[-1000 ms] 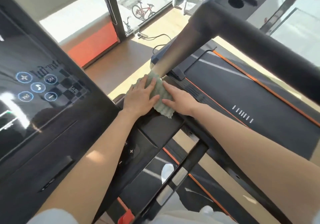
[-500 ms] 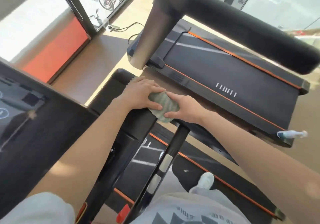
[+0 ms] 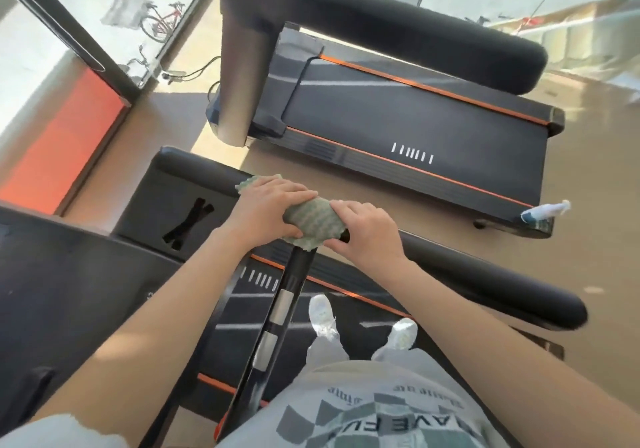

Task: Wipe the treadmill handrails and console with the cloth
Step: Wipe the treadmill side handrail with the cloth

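Observation:
A green textured cloth (image 3: 313, 222) is wrapped over the black padded handrail (image 3: 485, 274) of the treadmill I stand on. My left hand (image 3: 266, 210) presses on the cloth's left part, fingers curled over it. On the cloth's right end my right hand (image 3: 367, 233) grips the cloth and the rail. The rail runs from the far left to the lower right. The dark console (image 3: 69, 274) fills the left edge. A thin black bar with silver pads (image 3: 277, 316) runs from under the cloth toward my body.
A second treadmill (image 3: 398, 118) with its own thick handrail (image 3: 381, 25) stands just beyond. A spray bottle (image 3: 543, 212) lies on its near right corner. My two white shoes (image 3: 322, 312) stand on the belt. Glass walls and a cable on the floor lie at the far left.
Both hands have slid the cloth along the handrail from beside the console toward me. My view has tilted down and right, so the console screen has left the frame.

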Motion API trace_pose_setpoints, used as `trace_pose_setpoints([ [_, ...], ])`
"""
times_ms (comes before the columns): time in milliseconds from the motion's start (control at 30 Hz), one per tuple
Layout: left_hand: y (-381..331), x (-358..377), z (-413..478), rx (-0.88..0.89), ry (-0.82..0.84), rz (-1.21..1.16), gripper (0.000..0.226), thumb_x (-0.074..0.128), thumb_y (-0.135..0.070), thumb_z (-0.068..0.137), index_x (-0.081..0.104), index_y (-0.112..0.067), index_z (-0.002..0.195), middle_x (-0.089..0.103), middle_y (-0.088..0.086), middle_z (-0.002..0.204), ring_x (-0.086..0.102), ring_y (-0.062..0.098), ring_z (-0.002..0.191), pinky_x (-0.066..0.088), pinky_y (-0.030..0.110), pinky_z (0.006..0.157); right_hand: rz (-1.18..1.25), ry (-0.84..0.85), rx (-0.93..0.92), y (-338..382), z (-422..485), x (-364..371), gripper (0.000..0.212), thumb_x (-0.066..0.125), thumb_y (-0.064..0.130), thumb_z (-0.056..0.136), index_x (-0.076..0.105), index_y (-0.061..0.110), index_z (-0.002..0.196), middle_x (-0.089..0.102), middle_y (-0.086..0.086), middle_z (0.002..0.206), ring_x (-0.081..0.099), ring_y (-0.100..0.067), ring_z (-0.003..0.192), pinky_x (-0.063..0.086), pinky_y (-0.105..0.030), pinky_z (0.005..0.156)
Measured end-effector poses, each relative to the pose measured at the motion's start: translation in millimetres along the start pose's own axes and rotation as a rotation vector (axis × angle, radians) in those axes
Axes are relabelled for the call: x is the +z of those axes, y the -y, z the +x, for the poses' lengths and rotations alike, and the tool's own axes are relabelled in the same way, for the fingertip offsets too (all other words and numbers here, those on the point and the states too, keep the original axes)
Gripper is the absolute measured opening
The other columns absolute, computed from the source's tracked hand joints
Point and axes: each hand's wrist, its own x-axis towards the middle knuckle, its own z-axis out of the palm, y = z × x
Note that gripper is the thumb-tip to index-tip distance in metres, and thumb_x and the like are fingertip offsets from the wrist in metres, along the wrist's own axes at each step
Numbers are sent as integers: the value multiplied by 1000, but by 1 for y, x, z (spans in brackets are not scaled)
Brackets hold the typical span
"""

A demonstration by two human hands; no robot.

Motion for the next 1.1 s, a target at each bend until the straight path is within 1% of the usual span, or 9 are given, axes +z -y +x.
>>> trace_pose_setpoints([
  [100,-6,-1,2,20,38,-48,81,85,-48,71,53,-39,144,58,-15,142,51,14,132,25,36,117,10,-15,33,-9,-13,-2,72,86,53,65,67,16,122,72,0,114,67,-26,93,55,-39,78],
  [300,-52,13,21,71,57,-18,82,82,-57,71,52,-39,145,58,-14,143,52,15,132,29,38,112,18,2,116,-38,-46,-14,74,85,50,68,62,17,130,69,1,123,64,-24,105,52,-38,87],
  [467,-91,38,32,133,2,5,82,83,-59,65,57,-37,141,64,-13,136,60,18,119,38,40,107,20,-68,144,-66,-90,-26,70,84,42,69,62,15,129,66,0,127,62,-25,113,50,-40,96],
  [533,-108,47,35,152,-27,10,82,84,-57,61,61,-34,137,67,-11,131,63,19,114,41,39,103,27,-98,177,-76,-103,-32,67,78,47,71,64,17,128,66,1,126,61,-23,114,48,-39,100],
  [633,-135,61,36,163,-85,9,82,86,-55,57,66,-27,131,70,-7,125,65,21,109,45,41,100,23,-118,233,-87,-112,-42,60,72,58,73,68,17,117,68,2,116,60,-22,107,48,-38,96],
  [733,-154,73,32,172,-160,-8,83,89,-54,57,67,-21,130,69,-4,127,64,22,113,43,41,101,55,-122,223,-93,-111,-41,64,80,52,69,64,15,118,64,-2,121,57,-24,112,49,-40,98],
  [833,-156,71,29,217,-165,25,81,72,-66,73,60,-20,139,64,-2,137,58,23,124,41,43,107,91,-42,172,-96,-105,-33,80,84,50,67,58,14,133,62,-5,132,59,-26,119,48,-42,103],
  [900,-149,64,26,215,-149,32,77,61,-67,79,57,-23,143,60,-2,142,54,24,129,41,45,109,63,-6,146,-99,-102,-29,83,85,52,66,58,13,134,65,-4,126,63,-26,113,50,-41,99],
  [1100,-157,60,30,141,-91,72,73,83,-53,72,60,-31,138,64,-7,134,58,22,122,44,42,102,-2,-34,119,-123,-122,-27,83,88,49,62,60,13,132,67,-4,118,65,-27,103,52,-41,93],
])
